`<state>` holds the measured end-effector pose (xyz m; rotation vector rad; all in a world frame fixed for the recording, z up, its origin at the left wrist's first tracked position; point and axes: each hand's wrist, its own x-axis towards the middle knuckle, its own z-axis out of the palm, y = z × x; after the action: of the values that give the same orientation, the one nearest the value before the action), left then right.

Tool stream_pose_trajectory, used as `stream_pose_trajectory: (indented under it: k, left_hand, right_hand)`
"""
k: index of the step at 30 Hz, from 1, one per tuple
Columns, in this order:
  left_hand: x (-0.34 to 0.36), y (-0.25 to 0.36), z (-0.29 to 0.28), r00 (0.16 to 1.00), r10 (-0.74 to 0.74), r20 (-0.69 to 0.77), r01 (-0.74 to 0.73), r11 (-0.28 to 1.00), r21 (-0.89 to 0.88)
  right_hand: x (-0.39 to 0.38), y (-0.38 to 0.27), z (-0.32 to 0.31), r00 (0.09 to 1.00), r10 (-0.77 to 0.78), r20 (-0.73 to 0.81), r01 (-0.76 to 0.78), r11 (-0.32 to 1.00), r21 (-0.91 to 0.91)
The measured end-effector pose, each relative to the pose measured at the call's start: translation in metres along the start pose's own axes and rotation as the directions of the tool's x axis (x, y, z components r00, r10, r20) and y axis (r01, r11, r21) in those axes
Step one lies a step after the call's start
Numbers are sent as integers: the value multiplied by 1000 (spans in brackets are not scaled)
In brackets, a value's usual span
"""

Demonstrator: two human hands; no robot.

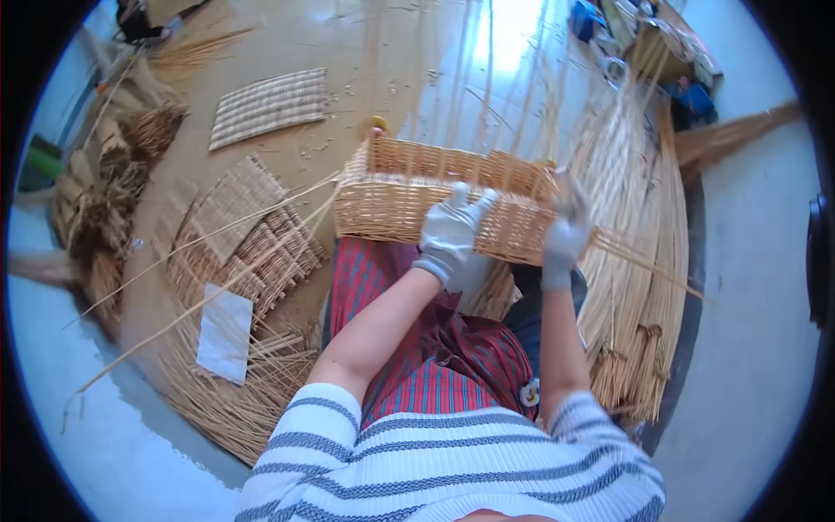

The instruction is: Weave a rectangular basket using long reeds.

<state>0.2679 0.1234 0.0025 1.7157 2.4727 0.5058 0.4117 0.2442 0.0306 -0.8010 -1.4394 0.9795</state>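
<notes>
A long rectangular wicker basket (391, 209) lies across my lap, with upright stakes rising from its far side. Loose weaving strands stick out past both of its ends. My left hand (450, 228), in a white glove with a grey cuff, grips the near wall, its fingers at the rim. At the basket's right end is my gloved right hand (567, 235). Motion smears its fingers, so I cannot make out what they hold. A red-and-blue striped cloth (435, 374) covers my lap under the basket.
Several woven panels lie to the left, one farther off (270, 106) and others nearer (248, 222). A white sheet (225, 333) rests on cut straw (200, 396). Long pale reeds (626, 261) spread along the right. Straw bundles (109, 174) line the far left.
</notes>
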Motion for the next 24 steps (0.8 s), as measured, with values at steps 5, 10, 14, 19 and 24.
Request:
stream_pose_trajectory:
  k: [5, 10, 14, 19, 24]
  left_hand:
    - [-16, -29, 13, 954, 151, -260, -259, 853, -454]
    - [-79, -127, -4, 836, -527, -154, -77, 167, -983]
    - [-82, -160, -28, 722, -447, -528, -235, 559, -795]
    - [-39, -180, -54, 593, -647, -480, -349, 331, -877]
    - [-71, -198, -61, 808, -477, -346, -18, 567, -824]
  right_hand:
    - [-111, -11, 22, 948, 64, 312, -28, 992, -121]
    - [-135, -95, 132, 559, -233, 796, 436, 899, -44]
    - [-134, -132, 197, 717, -220, 661, 308, 951, -18]
    - [-102, -121, 228, 642, -323, 695, 497, 866, -57]
    - [-113, -101, 189, 772, -90, 629, 99, 995, 22]
